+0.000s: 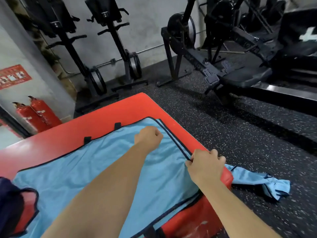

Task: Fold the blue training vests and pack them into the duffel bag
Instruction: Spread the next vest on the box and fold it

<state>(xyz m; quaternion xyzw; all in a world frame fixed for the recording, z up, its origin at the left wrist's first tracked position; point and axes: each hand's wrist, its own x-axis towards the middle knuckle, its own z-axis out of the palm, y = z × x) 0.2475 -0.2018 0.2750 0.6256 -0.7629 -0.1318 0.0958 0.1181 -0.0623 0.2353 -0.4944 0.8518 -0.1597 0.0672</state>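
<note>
At the far left edge, a dark navy fabric item (8,203) lies on the red padded vinyl mat (120,109). You cannot tell from this view whether it is the duffel bag.

The light blue synthetic training vest with navy binding (77,172) lies spread flat across the mat, with its black strap tabs at the far edge.

Your left hand (148,137) rests on the vest near its far right corner, fingers curled into a fist. Whether cloth is caught inside the fist cannot be determined.

Your right hand (205,164) pinches the navy-bound edge of the vest at the right side of the mat, thumb and fingers closed on the binding.

A second light blue vest (260,181) lies crumpled on the black speckled rubber floor (240,126), just beside the mat.

The step in hand appears to be the first fold of the spread vest. The next move calls for carrying the pinched right edge over toward the left and aligning binding to binding while the left hand anchors the cloth. Then retrieve the floor vest.
</note>
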